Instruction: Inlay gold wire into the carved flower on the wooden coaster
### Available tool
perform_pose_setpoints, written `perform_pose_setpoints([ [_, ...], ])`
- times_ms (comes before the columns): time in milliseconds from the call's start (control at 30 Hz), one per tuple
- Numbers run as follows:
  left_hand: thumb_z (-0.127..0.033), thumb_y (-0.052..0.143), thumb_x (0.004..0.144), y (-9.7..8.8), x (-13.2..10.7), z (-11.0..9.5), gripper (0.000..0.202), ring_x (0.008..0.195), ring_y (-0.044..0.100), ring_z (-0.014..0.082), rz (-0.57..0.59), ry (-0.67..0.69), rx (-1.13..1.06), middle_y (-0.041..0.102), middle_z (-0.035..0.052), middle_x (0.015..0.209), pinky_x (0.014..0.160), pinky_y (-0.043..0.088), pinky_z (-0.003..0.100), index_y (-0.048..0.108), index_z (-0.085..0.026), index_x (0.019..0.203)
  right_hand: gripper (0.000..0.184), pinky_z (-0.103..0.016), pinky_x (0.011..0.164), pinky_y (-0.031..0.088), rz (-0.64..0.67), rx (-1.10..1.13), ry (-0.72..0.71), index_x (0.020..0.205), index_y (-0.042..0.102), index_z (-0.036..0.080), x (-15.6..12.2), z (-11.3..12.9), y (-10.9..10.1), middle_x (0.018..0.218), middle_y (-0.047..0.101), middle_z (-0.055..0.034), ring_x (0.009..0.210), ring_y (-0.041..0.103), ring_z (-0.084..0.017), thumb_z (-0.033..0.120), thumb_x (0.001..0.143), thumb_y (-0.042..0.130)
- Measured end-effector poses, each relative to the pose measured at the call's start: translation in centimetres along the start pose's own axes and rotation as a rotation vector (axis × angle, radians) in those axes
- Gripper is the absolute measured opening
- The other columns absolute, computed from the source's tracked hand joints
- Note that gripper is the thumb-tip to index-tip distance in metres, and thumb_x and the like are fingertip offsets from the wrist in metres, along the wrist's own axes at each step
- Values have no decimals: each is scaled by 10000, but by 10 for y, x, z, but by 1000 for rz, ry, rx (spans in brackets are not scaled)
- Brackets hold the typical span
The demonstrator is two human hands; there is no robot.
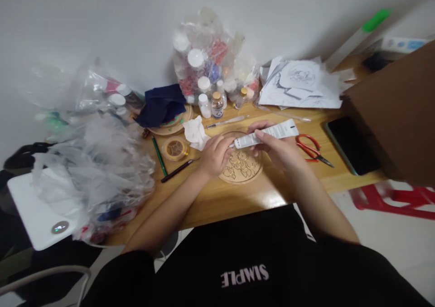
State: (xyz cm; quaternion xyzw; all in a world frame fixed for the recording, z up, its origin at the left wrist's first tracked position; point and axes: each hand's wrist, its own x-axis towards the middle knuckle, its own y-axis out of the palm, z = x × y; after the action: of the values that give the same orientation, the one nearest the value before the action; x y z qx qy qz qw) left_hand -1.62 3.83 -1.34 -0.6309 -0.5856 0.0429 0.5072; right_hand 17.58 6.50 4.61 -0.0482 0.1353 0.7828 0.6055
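Observation:
A white squeeze tube (pixel 278 130) with small print lies slanted in my right hand (pixel 280 150), its thumb on top and fingers underneath. At the tube's narrow end, my left hand (pixel 215 156) has its fingers closed round the tip; whether a cap is in them is hidden. Just below both hands sits a round wooden board (pixel 243 167) bearing a gold wire outline design, its upper part partly covered by the hands. Red-handled pliers (pixel 311 149) lie right of my right hand. Left of my left hand are a crumpled white tissue (pixel 196 132) and a spool of gold wire (pixel 175 148).
A green pencil (pixel 159 156) and a dark pen-like tool (pixel 180 170) lie at left, near plastic bags (pixel 102 162). Small bottles (pixel 217 105) and a bag of jars (pixel 204 57) stand behind. Printed sheets (pixel 302 82), a phone (pixel 353 146) and a cardboard box (pixel 397 116) occupy the right.

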Motion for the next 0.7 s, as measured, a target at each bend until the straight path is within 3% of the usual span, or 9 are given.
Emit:
perform_pose_setpoints([
  [100,-380,214,1045,3,0,0,421,960,631,201,4,22,-26,677,90,1042,810,483,336,553,-179,1194,417,-239,448,438,-54,57,15,835,617,201,-6,-13,6,678,608,3,539,552,-113,590,714,707],
  [200,-355,250,1043,5,0,-1,384,976,643,205,-3,42,-39,692,89,1073,828,489,345,551,-180,1207,419,-230,384,353,-90,171,-8,757,652,204,-7,-22,7,544,544,23,438,466,-97,616,700,699],
  [367,-299,290,1035,4,1,-3,339,920,657,200,-16,80,-33,712,84,1021,794,497,338,562,-168,1187,266,-217,357,334,-291,212,-132,649,652,195,-6,-24,-5,637,622,5,451,475,-84,445,632,742],
  [467,-280,286,1029,1,1,0,338,863,657,197,-34,54,-22,710,81,944,756,496,337,578,-163,1151,268,-199,331,295,-396,222,-190,622,628,195,-9,-25,-22,623,601,18,443,462,-73,450,614,711],
  [600,-275,356,1017,0,1,5,288,788,645,180,-44,22,-27,703,65,858,713,486,317,619,-158,1015,344,-221,313,257,-603,116,-323,579,610,183,-19,-33,-32,551,580,4,396,440,-84,510,661,680],
  [700,-250,413,1002,1,1,5,260,722,629,161,-34,28,-41,693,53,784,671,474,291,636,-147,918,323,-218,344,299,-637,-50,-342,607,634,178,-28,-39,-26,561,589,2,427,472,-88,471,739,672],
])
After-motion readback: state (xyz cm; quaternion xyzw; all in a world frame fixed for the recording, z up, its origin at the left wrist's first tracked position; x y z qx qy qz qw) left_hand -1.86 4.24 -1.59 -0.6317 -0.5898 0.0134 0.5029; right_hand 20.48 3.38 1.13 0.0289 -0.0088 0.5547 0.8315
